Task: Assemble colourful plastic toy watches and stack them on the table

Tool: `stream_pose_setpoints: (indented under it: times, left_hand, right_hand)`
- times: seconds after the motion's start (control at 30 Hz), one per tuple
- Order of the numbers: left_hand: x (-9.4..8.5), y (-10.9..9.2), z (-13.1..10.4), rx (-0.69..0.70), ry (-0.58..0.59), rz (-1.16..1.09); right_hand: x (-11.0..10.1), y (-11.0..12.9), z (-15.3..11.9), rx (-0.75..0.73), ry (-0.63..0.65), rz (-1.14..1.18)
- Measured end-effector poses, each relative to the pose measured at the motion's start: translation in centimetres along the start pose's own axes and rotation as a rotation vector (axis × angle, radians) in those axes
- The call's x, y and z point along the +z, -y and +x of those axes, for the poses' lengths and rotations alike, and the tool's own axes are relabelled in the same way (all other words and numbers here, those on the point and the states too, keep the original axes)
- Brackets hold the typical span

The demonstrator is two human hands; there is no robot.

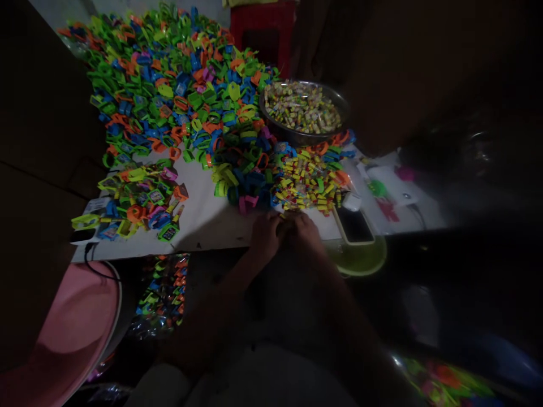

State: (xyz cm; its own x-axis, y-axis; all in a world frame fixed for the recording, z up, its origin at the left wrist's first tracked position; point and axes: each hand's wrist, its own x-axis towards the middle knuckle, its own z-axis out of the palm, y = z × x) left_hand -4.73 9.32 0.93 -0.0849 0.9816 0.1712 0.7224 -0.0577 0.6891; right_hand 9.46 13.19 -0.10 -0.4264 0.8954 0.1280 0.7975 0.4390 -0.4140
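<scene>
Sitting between left hand (266, 233) and right hand (307, 230), pinched by both: small yellowish piece (284, 223)

White tabletop (197, 189): heaped toy watches (169, 96), phone (357, 226) at edge, yellow pieces (303, 183), likely candies.

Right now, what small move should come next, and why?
Perhaps steady the small yellowish item between the bare left hand and right hand before reaching for the heap of yellow-and-red wrapped pieces: both hands meet around it, and the heap lies just beyond.
</scene>
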Motion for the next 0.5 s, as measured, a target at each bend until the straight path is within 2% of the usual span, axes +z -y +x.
stream_pose_setpoints:
  times: [0.07,0.13,0.2,0.33,0.43,0.5]
  left_hand:
    - [-0.5,0.5,-0.4,-0.02,0.001,-0.053]
    - [-1.7,1.1,-1.2,-0.045,-0.001,-0.087]
    - [-3.2,1.4,-2.3,-0.098,-0.007,-0.147]
    - [-6.0,1.4,-5.2,-0.285,-0.009,-0.512]
    - [-7.5,1.2,-7.1,-0.415,-0.021,-0.724]
    - [-8.5,1.0,-7.9,-0.442,-0.026,-0.742]
  right_hand:
    - [0.0,-1.1,-0.5,-0.11,-0.008,0.076]
    - [-0.1,-1.9,-0.6,-0.193,-0.017,0.157]
    - [-0.1,-1.8,-0.3,-0.172,-0.042,0.157]
    - [0.6,0.4,1.3,-0.021,-0.069,-0.048]
    - [1.3,2.0,1.7,-0.037,-0.082,-0.09]
    - [1.7,2.5,1.3,-0.073,-0.087,-0.071]
